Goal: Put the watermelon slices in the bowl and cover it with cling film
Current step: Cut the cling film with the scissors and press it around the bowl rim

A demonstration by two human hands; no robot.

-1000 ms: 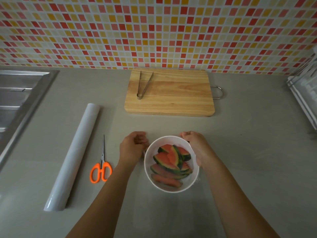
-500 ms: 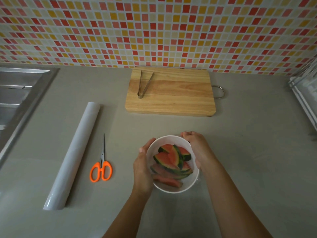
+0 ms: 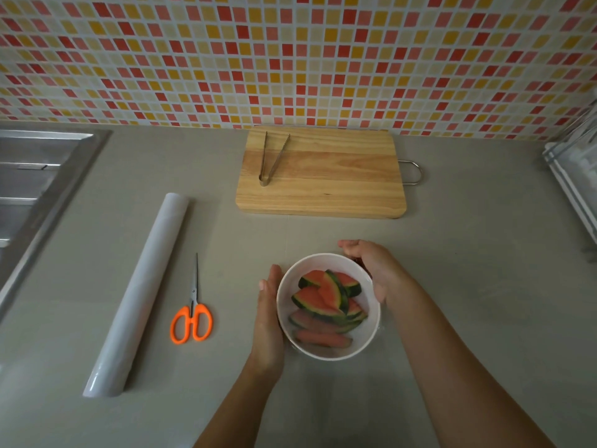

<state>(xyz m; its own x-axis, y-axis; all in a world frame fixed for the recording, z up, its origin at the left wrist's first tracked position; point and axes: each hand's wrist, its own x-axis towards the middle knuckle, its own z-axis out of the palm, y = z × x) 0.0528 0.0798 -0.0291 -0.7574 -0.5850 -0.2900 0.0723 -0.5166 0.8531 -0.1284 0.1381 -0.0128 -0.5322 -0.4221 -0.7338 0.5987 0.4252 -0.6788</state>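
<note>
Head view showed our watermelon slices [image 3: 328, 300] already in the bowl [image 3: 371, 331], film seemingly over it, left hand [image 3: 268, 321] flat and right hand [image 3: 374, 270] loosely cupped against its sides, only tucking left.

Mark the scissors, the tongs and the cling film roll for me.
scissors [image 3: 192, 321]: head view, where the orange handles meet the blades.
tongs [image 3: 269, 160]: head view, on one metal arm, lying on the cutting board.
cling film roll [image 3: 142, 286]: head view, middle of the white roll.

Tongs [image 3: 270, 160] on wood cutting board [image 3: 323, 179]; orange scissors [image 3: 192, 315] on counter; sink [image 3: 35, 189] far left.
</note>
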